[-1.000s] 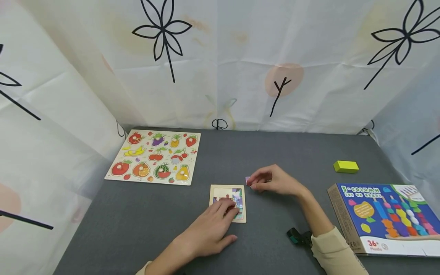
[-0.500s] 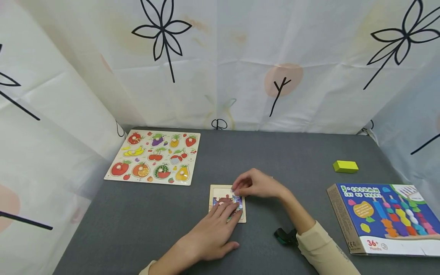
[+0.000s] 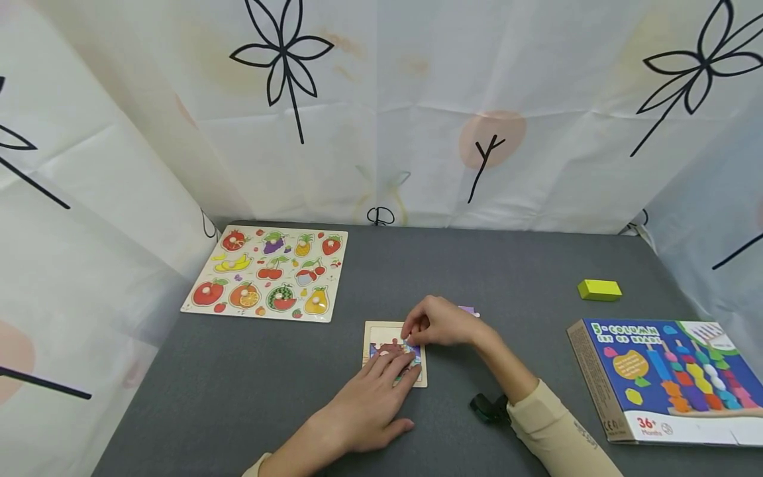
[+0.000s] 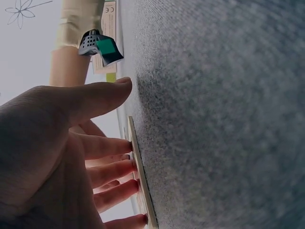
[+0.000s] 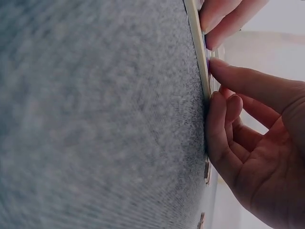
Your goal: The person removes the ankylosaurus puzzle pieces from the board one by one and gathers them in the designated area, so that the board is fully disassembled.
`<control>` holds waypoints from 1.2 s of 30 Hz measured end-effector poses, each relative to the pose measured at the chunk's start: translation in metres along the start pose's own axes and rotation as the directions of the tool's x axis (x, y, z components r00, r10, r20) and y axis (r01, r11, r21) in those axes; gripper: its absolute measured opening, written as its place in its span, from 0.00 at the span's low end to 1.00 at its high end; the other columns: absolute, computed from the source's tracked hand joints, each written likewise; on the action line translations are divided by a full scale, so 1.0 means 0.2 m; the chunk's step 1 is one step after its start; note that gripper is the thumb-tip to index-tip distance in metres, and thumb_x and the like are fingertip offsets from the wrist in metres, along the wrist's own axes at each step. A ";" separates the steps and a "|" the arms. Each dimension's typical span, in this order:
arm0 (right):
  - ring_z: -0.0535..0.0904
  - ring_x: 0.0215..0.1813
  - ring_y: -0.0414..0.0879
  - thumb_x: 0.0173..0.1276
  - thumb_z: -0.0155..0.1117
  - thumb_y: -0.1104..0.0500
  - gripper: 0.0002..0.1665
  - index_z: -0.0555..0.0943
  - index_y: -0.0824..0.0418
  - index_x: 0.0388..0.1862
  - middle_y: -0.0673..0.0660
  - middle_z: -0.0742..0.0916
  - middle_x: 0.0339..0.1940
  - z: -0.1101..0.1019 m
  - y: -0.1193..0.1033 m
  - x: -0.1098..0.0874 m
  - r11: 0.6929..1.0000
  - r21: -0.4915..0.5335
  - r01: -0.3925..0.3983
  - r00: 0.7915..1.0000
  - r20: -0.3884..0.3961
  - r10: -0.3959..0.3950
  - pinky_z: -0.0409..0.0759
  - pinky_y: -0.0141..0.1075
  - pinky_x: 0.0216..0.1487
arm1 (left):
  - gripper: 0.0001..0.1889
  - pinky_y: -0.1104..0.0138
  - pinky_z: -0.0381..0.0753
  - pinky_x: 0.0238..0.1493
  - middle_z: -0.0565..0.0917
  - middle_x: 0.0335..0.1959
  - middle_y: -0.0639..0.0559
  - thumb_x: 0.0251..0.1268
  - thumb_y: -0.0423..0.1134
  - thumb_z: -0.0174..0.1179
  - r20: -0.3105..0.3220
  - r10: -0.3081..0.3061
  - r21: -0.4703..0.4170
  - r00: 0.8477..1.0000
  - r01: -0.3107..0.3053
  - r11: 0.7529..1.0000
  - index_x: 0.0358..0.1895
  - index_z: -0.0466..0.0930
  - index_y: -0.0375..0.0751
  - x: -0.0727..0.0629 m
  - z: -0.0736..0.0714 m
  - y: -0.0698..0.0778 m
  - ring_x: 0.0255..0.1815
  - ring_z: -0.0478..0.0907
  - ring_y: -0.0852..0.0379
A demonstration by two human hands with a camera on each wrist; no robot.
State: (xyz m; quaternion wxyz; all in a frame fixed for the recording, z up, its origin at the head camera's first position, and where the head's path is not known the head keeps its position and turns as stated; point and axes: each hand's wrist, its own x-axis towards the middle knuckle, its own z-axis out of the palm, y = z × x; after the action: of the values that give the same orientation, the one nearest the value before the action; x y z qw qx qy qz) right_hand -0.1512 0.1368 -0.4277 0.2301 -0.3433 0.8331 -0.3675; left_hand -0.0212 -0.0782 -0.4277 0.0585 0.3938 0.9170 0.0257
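Observation:
A small jigsaw puzzle in a pale wooden tray [image 3: 367,331] lies mid-table, with part of a brown figure [image 3: 389,347] showing in it. My left hand [image 3: 371,405] rests on its lower part, fingers stretched across the pieces and thumb apart on the table side. Over the upper right corner, my right hand [image 3: 442,322] pinches a bluish-purple puzzle piece [image 3: 412,346], mostly hidden by the fingers. In the right wrist view, the right thumb [image 5: 238,78] touches the tray edge [image 5: 202,71]. Behind the right hand, a loose purple puzzle piece [image 3: 469,310] lies partly covered.
A fruit peg board [image 3: 268,271] lies at the back left. To the right are a yellow-green block [image 3: 599,289] and a blue toy box [image 3: 673,377]. A black wrist device [image 3: 490,407] sits by the right cuff. White patterned cloth [image 3: 381,99] hangs behind the table.
From beside the tray, my right hand has moved left onto its upper right corner with a piece, then settled slightly lower. My left hand has shifted a little, its fingers flatter over the puzzle.

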 end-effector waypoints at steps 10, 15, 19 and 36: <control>0.78 0.34 0.31 0.68 0.77 0.67 0.07 0.93 0.60 0.43 0.58 0.86 0.45 0.02 -0.02 -0.04 0.997 -0.075 0.008 0.999 -0.036 -0.010 0.80 0.26 0.38 | 0.42 0.49 0.70 0.84 0.67 0.84 0.49 0.74 0.62 0.66 0.001 -0.002 -0.017 1.000 0.002 1.000 0.83 0.66 0.45 0.00 0.00 0.00 0.85 0.64 0.50; 0.79 0.34 0.32 0.68 0.77 0.67 0.09 0.91 0.62 0.47 0.59 0.88 0.46 0.01 -0.02 -0.04 0.998 -0.064 0.017 0.999 -0.039 -0.019 0.81 0.26 0.37 | 0.42 0.49 0.70 0.85 0.67 0.84 0.49 0.74 0.62 0.66 0.006 -0.004 -0.022 1.000 0.004 1.000 0.83 0.66 0.45 0.00 0.00 0.00 0.85 0.64 0.50; 0.80 0.32 0.32 0.67 0.78 0.68 0.14 0.89 0.64 0.51 0.59 0.91 0.46 0.01 -0.01 -0.03 1.000 -0.023 0.003 0.999 -0.035 -0.004 0.82 0.27 0.36 | 0.41 0.48 0.70 0.85 0.67 0.85 0.49 0.74 0.62 0.66 0.009 -0.006 -0.024 1.000 0.006 1.000 0.82 0.67 0.46 0.01 0.00 0.00 0.85 0.64 0.50; 0.80 0.37 0.37 0.67 0.77 0.69 0.12 0.90 0.64 0.49 0.57 0.91 0.40 -0.04 0.03 -0.03 0.995 0.094 0.015 1.000 -0.016 -0.014 0.82 0.29 0.39 | 0.41 0.50 0.68 0.86 0.67 0.85 0.50 0.75 0.62 0.66 0.021 -0.004 -0.057 1.000 0.005 0.998 0.83 0.67 0.46 0.00 0.00 0.00 0.85 0.64 0.51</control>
State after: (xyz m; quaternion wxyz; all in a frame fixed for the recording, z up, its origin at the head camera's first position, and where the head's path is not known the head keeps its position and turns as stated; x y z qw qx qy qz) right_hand -0.1556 0.1472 -0.4257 0.2369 -0.3354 0.8141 -0.4107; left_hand -0.0223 -0.0781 -0.4281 0.0793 0.3901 0.9161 0.0479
